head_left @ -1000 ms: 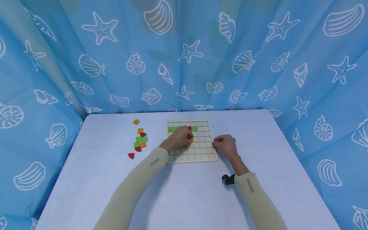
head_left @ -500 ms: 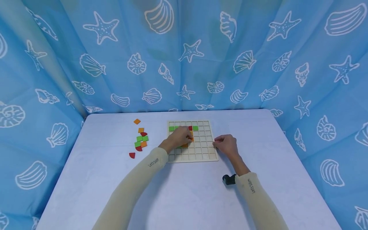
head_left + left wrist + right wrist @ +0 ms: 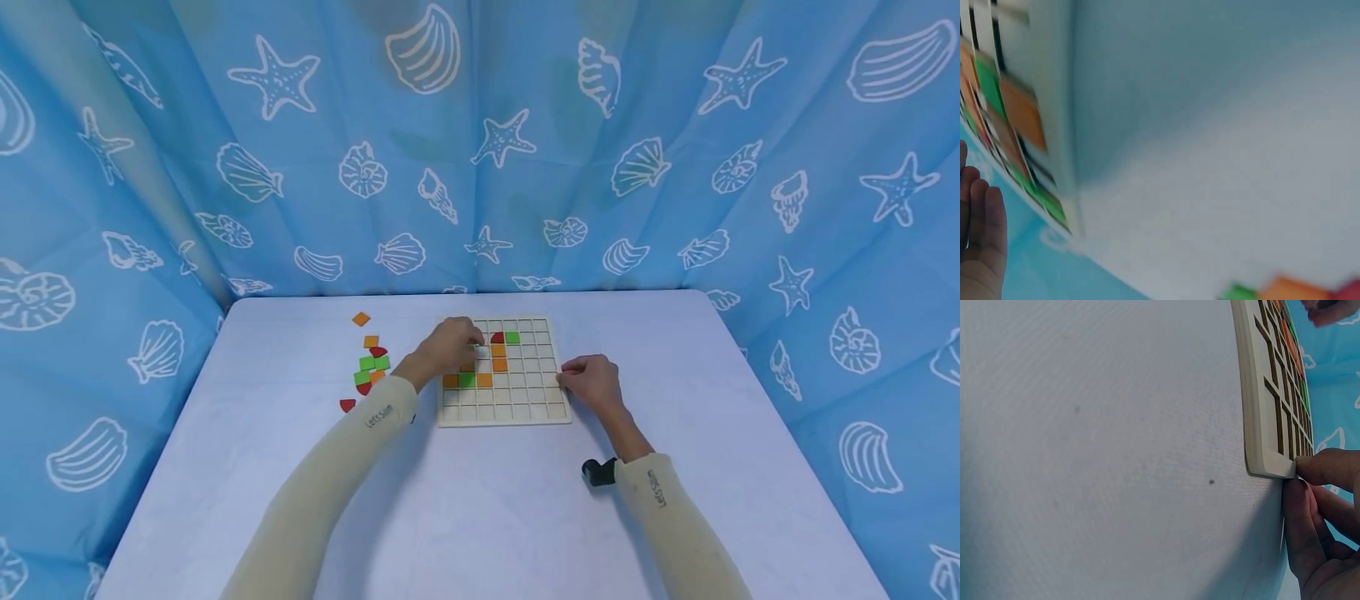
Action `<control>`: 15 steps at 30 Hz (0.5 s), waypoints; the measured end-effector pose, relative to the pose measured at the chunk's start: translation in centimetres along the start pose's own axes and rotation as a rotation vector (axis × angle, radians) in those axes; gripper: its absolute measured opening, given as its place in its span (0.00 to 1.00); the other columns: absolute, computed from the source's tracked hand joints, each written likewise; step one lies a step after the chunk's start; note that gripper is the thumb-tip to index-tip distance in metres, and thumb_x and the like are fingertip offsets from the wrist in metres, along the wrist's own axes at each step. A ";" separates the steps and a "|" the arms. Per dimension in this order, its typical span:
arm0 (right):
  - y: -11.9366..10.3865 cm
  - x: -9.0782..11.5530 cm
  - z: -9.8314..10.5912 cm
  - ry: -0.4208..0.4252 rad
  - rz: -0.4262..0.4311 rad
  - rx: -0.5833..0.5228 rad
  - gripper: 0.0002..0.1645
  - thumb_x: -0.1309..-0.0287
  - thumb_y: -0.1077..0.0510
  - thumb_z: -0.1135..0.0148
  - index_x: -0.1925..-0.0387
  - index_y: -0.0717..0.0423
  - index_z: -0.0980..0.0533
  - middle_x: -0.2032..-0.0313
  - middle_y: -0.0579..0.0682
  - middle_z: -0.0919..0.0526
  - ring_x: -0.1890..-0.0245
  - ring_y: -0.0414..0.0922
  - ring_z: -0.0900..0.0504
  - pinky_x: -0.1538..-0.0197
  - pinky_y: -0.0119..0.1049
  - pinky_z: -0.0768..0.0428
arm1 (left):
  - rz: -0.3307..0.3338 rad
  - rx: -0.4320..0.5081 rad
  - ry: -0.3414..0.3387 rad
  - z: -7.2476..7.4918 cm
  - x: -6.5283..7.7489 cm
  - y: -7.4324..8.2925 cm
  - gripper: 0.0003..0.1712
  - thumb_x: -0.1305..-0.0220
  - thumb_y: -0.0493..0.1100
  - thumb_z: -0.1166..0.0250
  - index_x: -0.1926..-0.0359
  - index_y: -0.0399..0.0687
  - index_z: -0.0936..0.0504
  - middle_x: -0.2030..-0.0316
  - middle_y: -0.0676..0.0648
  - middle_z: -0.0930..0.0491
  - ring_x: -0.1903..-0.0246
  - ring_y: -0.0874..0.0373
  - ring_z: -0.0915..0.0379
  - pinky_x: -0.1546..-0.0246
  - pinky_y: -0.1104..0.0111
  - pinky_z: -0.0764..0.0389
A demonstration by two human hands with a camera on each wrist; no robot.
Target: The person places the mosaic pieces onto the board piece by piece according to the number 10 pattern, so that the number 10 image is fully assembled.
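A cream grid board (image 3: 525, 396) lies on the table, with coloured tiles in several cells. My left hand (image 3: 447, 344) is above its back left part, fingers loosely bent, with no tile showing in them. In the left wrist view the fingers (image 3: 992, 228) look long and relaxed beyond the board. Just right of that hand are two orange tiles (image 3: 499, 365) in a column, below a red quarter-circle (image 3: 498, 337) and a green tile (image 3: 512, 337). My right hand (image 3: 592, 382) pinches the board's right edge, thumb on the rim (image 3: 1277, 464), forefinger against its side.
Left of the board lie loose orange, green and red pieces (image 3: 367, 364), partly behind the left sleeve (image 3: 330, 492). A black device (image 3: 598, 472) sits at the right wrist. A blue shell-print curtain (image 3: 480, 200) stands around the white table (image 3: 480, 517).
My left hand has moved left and slightly back over the board, uncovering the two orange tiles near its middle. My right hand has stayed at the board's right edge.
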State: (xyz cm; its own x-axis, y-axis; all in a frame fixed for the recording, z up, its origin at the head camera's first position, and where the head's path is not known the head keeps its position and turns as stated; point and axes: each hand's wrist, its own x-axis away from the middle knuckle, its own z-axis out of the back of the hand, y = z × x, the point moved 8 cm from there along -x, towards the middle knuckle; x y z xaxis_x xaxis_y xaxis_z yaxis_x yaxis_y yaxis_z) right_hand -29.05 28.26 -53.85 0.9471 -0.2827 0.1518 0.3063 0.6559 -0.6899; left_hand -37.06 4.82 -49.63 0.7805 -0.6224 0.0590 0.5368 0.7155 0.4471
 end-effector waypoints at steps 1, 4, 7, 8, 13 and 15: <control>0.0 0.0 0.0 -0.001 0.002 0.000 0.12 0.45 0.58 0.31 0.60 0.61 0.17 0.68 0.53 0.16 0.67 0.47 0.18 0.64 0.37 0.21 | 0.015 -0.011 0.004 0.5 0.1 -0.6 0.15 0.39 0.39 0.32 0.50 0.45 0.15 0.56 0.49 0.20 0.56 0.57 0.27 0.47 0.65 0.24; 0.1 0.1 0.0 -0.005 0.003 -0.001 0.13 0.45 0.58 0.31 0.60 0.61 0.17 0.67 0.53 0.16 0.66 0.47 0.19 0.64 0.36 0.21 | 0.063 -0.033 0.023 2.2 0.6 -2.6 0.16 0.39 0.38 0.32 0.49 0.43 0.15 0.57 0.48 0.21 0.57 0.56 0.27 0.49 0.64 0.23; 0.1 0.1 0.1 -0.005 0.004 -0.005 0.13 0.44 0.58 0.31 0.59 0.61 0.17 0.67 0.53 0.16 0.65 0.47 0.19 0.64 0.36 0.20 | 0.113 -0.048 0.041 3.7 1.4 -5.0 0.17 0.39 0.36 0.32 0.49 0.42 0.16 0.57 0.46 0.21 0.56 0.54 0.26 0.49 0.63 0.23; 0.1 0.1 0.1 -0.007 0.002 -0.005 0.13 0.44 0.58 0.31 0.59 0.61 0.17 0.66 0.53 0.16 0.65 0.48 0.19 0.64 0.36 0.20 | 0.131 -0.049 0.046 4.1 1.7 -5.7 0.17 0.40 0.36 0.32 0.48 0.41 0.17 0.56 0.45 0.21 0.55 0.54 0.26 0.49 0.62 0.23; 0.1 0.0 0.0 -0.011 -0.010 0.003 0.14 0.43 0.57 0.31 0.58 0.61 0.17 0.66 0.54 0.17 0.64 0.48 0.20 0.63 0.36 0.20 | 0.233 -0.029 0.059 5.8 3.4 -9.8 0.18 0.40 0.34 0.33 0.47 0.40 0.18 0.53 0.42 0.21 0.52 0.50 0.28 0.47 0.59 0.24; 0.1 0.0 -0.1 -0.012 -0.016 0.003 0.14 0.43 0.57 0.32 0.58 0.61 0.17 0.65 0.54 0.17 0.64 0.48 0.20 0.63 0.37 0.20 | 0.267 -0.007 0.053 6.2 4.1 -11.2 0.19 0.40 0.33 0.33 0.47 0.40 0.19 0.52 0.41 0.21 0.51 0.49 0.28 0.47 0.58 0.24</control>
State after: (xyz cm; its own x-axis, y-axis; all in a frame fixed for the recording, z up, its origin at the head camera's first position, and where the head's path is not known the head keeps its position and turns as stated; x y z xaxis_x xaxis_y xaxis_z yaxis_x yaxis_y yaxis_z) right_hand -29.03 28.22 -54.00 0.9432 -0.2847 0.1710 0.3215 0.6534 -0.6854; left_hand -41.81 -7.72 -48.85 0.9100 -0.3945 0.1272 0.3123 0.8543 0.4155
